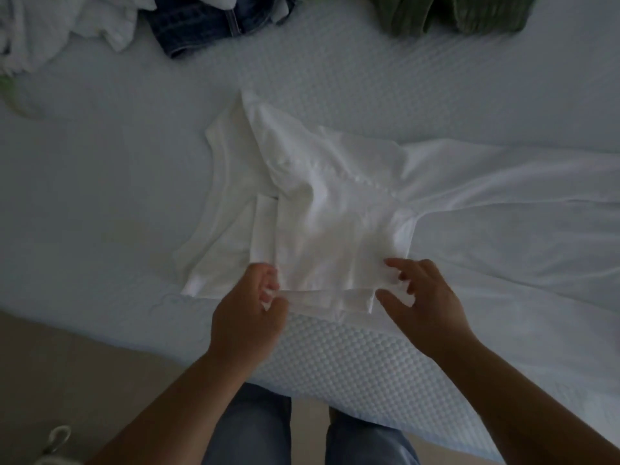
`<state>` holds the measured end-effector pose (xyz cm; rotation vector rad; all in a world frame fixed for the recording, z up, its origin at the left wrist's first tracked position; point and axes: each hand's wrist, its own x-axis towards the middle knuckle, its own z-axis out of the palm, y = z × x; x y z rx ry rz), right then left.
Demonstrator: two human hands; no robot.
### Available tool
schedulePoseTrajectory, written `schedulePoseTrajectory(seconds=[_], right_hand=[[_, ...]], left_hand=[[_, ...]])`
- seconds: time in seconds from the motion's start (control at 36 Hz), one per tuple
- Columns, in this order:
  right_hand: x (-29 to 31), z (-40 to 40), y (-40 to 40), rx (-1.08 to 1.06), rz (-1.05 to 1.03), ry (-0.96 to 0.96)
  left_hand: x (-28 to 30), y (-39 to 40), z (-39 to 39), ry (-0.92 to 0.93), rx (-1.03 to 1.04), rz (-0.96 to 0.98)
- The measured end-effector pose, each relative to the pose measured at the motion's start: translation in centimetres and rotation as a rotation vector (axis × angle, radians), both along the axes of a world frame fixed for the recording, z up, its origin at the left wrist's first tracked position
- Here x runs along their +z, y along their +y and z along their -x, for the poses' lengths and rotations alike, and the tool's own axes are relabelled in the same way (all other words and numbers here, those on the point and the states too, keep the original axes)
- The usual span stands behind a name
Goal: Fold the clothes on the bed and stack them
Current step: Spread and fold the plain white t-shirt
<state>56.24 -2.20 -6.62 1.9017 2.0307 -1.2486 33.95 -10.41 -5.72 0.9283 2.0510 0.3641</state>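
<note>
Clearly the task is only at its beginning. A white shirt (322, 209) lies in the middle of the bed (436, 78), partly folded: one part is laid over the body of the shirt, while the rest spreads out to the right across the cover. Its near edge hangs just over the front side of the bed. The left hand (250, 313) pinches the near left corner of the folded part between thumb and fingers. The right hand (422, 297) pinches the near right corner, with the other fingers loosely spread above the cloth. In my judgement this fold is in the middle of being made, and the shirt needs at least one more fold before it is ready.

No finished stack is visible anywhere. At the far edge of the bed three more pieces wait unfolded: a crumpled white garment (60, 25) at the left, dark blue jeans (208, 25) beside it, and a green garment (459, 15) at the right. So most of the work is left.

I see no brand, label or readable writing on any piece.
</note>
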Motion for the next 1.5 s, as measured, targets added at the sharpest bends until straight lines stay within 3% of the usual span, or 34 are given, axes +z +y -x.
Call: schedulePoseTrajectory(seconds=[0.08, 0.19, 0.36, 0.47, 0.64, 0.75, 0.89, 1.11, 1.22, 1.28, 1.5], right_hand=[[-0.3, -0.2, 1.0, -0.301, 0.028, 0.060], [-1.1, 0.2, 3.4, -0.568, 0.101, 0.071], [-2.2, 1.9, 6.8, -0.812, 0.281, 0.271], [-2.2, 3.0, 7.5, -1.003, 0.402, 0.495], [-2.0, 3.6, 7.2, -0.951, 0.584, 0.721], [-2.6, 4.1, 6.5, -0.964, 0.574, 0.603], [-2.5, 4.7, 5.6, -0.929, 0.506, 0.523], [-2.2, 4.2, 3.5, -0.804, 0.353, 0.372], [-1.2, 2.9, 2.9, -0.799, 0.279, 0.266], [-0.4, 1.8, 2.9, -0.777, 0.259, 0.216], [2.4, -5.2, 4.0, -0.963, 0.302, 0.172]], left_hand=[[-0.3, 3.5, 0.5, 0.046, 0.109, -0.102], [-1.9, 11.4, 2.8, 0.059, 0.306, -0.052], [-3.0, 18.2, 4.8, -0.354, 0.506, 0.016], [-2.6, 18.5, 5.7, -0.208, 0.536, -0.101], [-2.7, 18.4, 7.8, -0.323, 0.592, -0.144], [-3.0, 18.0, 7.4, -0.566, 0.582, 0.056], [-3.3, 17.6, 7.5, -0.481, 0.620, 0.009], [-3.4, 16.7, 7.9, -0.238, 0.404, 0.025], [-2.5, 15.0, 6.9, 0.178, 0.250, 0.073], [-1.0, 14.3, 5.8, 0.279, 0.195, 0.017], [2.4, 14.2, -4.8, -0.016, -0.413, -0.070]])
